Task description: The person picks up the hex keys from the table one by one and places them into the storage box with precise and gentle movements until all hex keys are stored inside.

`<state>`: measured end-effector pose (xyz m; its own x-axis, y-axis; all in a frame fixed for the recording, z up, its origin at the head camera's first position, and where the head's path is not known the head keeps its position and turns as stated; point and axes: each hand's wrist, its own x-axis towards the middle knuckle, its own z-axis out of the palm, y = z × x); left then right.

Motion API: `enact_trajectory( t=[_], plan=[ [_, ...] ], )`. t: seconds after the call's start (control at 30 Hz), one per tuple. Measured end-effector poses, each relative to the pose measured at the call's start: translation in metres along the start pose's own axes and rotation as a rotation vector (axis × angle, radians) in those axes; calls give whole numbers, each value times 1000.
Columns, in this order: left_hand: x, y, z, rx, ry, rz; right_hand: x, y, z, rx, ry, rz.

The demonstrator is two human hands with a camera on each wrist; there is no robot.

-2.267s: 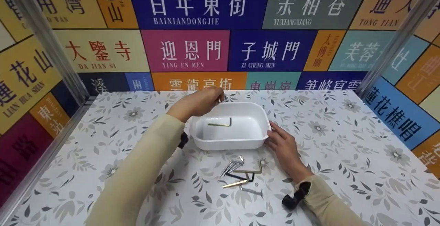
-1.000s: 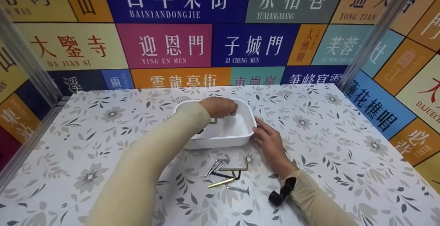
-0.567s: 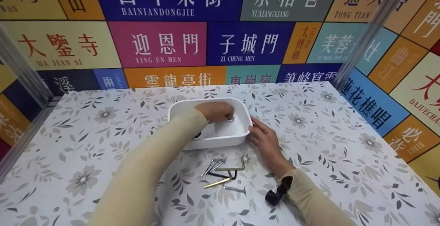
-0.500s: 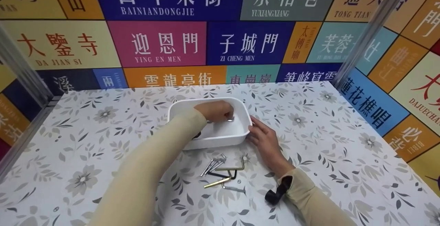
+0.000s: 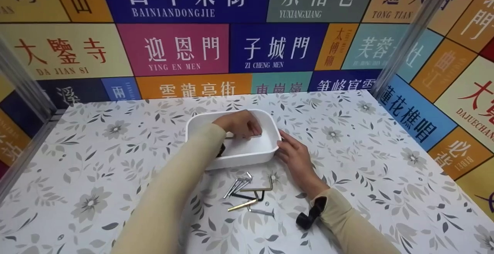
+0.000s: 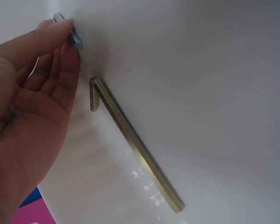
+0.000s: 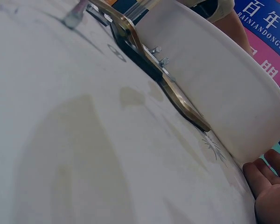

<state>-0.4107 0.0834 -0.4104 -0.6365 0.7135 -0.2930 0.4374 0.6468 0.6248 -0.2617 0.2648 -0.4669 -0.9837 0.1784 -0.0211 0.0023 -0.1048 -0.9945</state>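
A white plastic tub (image 5: 231, 162) stands on the table, and my left hand (image 5: 241, 124) reaches down inside it. In the left wrist view the thumb and fingers pinch a small silver hex key (image 6: 77, 43), its middle covered by the thumb. Beside that hand a brass-coloured hex key (image 6: 135, 140) lies on the tub's floor. My right hand (image 5: 299, 159) touches the tub's right end from outside, fingertips against its wall. In front of the tub lies a loose group: silver hex keys (image 5: 237, 186), a black hex key (image 5: 243, 196) and a gold hex key (image 5: 242, 205).
The table (image 5: 96, 161) wears a white cover with grey leaves and flowers. A printed panel (image 5: 177, 49) with coloured blocks and lettering rises behind it, between metal corner posts (image 5: 409, 38). A black wrist camera (image 5: 307, 217) juts from the right wrist, near the loose hex keys.
My left hand has moved from over the tub's back left edge down into the tub, toward its right half. The right hand has stayed at the tub's end. The head view has shifted slightly.
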Motion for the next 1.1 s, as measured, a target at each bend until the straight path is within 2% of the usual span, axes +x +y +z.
enact_trajectory(
  t=[0.23,0.43,0.57,0.67,0.8,0.87,1.0,1.1],
  plan=[
    [-4,-4,1,-17,38,-30,0,2,4,8,-23,6],
    [-7,1,2,-4,57,-65,-1,4,7,6,-28,14],
    [-12,4,-4,-2,64,-62,-2,3,10,14,-32,8],
    [-19,7,-14,-8,36,-62,-2,2,12,10,-40,4],
    [-34,19,-35,-48,-58,-105,-1,1,9,-8,-33,0],
    [-44,27,-45,-45,-82,-98,0,0,6,-18,-27,-4],
    [-70,43,-54,-1,-49,-4,1,0,0,-29,-27,-5],
    [-91,51,-50,5,-4,82,1,0,-3,-38,-28,2]
  ],
)
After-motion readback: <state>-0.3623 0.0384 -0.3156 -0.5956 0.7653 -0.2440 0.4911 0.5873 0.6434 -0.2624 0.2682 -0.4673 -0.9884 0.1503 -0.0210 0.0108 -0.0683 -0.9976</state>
